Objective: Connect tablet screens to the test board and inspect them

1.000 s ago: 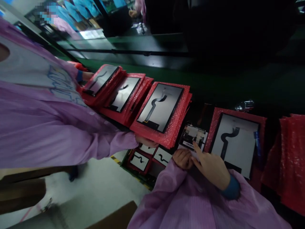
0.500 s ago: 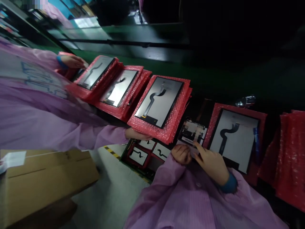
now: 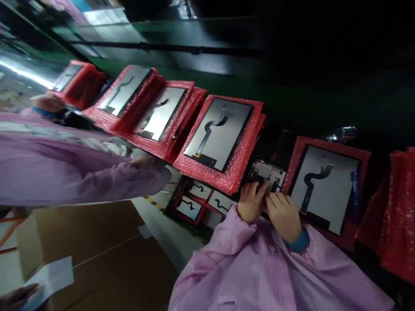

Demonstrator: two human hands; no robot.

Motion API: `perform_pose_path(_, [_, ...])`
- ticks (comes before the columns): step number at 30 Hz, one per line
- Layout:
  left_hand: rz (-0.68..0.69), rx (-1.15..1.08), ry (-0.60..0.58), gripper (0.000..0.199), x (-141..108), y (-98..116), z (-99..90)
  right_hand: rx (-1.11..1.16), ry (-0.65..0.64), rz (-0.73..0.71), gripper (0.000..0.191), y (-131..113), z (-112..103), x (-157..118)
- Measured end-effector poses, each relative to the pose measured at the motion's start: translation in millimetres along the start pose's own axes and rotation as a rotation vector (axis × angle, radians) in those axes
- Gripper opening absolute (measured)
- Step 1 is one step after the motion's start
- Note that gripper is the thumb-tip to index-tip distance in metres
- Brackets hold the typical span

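Note:
A small open device with exposed circuitry (image 3: 274, 172) lies on the dark bench in front of me. My left hand (image 3: 251, 203) is at its near edge, fingers curled, one fingertip reaching onto the circuitry. Beside it, almost touching, my right hand (image 3: 282, 214) has its fingers bent and pressed together at the lower right edge. What the fingertips hold is hidden. To the right, a display panel with a black flex cable (image 3: 327, 185) rests on red bubble wrap. Another panel (image 3: 218, 134) tops a red bubble-wrap stack left of the device.
More wrapped panel stacks (image 3: 162, 114) run leftward, beside a person's purple sleeve (image 3: 81, 172). Red bubble wrap (image 3: 400, 211) stands at the right, near a blue pen-like object (image 3: 355, 194). A cardboard box (image 3: 106, 246) and a hand with paper (image 3: 21, 296) are lower left.
My left hand has moved up onto the device's near edge. My right fingers have drawn together. The other person's arms have moved left, away from the nearest stack, and the view has shifted slightly.

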State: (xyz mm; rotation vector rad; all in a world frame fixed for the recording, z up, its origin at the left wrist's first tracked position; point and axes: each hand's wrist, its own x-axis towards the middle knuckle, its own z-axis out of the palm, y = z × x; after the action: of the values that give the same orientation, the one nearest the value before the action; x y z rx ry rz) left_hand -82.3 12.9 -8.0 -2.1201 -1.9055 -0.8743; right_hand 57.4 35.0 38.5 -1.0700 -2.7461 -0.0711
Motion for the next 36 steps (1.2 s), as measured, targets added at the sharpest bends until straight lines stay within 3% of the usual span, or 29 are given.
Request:
perform_pose_path(4, [0.005, 0.075, 0.027, 0.037, -4, 1, 11.8, -0.018, 0.084, -0.051, 0.011, 2, 3, -2])
perform_pose_path(8, [0.014, 0.137, -0.096, 0.045, -6, -3, 28.6, -0.014, 0.216, -0.115, 0.015, 12, 12, -2])
perform_pose_path(11, [0.019, 0.144, -0.098, 0.044, -5, -8, 39.4, -0.037, 0.279, -0.223, 0.017, 20, 17, 1])
perform_pose_path(18, [-0.004, 0.097, -0.129, 0.044, -1, -8, 37.9, -0.050, 0.365, -0.352, 0.029, 19, 9, 5])
perform_pose_path(23, [-0.021, 0.073, -0.218, 0.042, 0, -8, 33.6, -0.108, 0.315, -0.233, 0.024, 12, 9, 5])
perform_pose_path(29, [-0.069, 0.069, -0.124, 0.039, -2, -4, 29.6, -0.164, 0.157, -0.209, 0.011, 8, 6, 3])
perform_pose_path(32, [-0.071, 0.072, -0.154, 0.039, -3, -4, 24.2, -0.174, 0.124, -0.173, 0.008, 3, 1, 5])
perform_pose_path(36, [-0.041, 0.059, -0.066, 0.038, -6, -2, 12.8, -0.158, 0.084, -0.086, 0.010, -5, -5, 8])
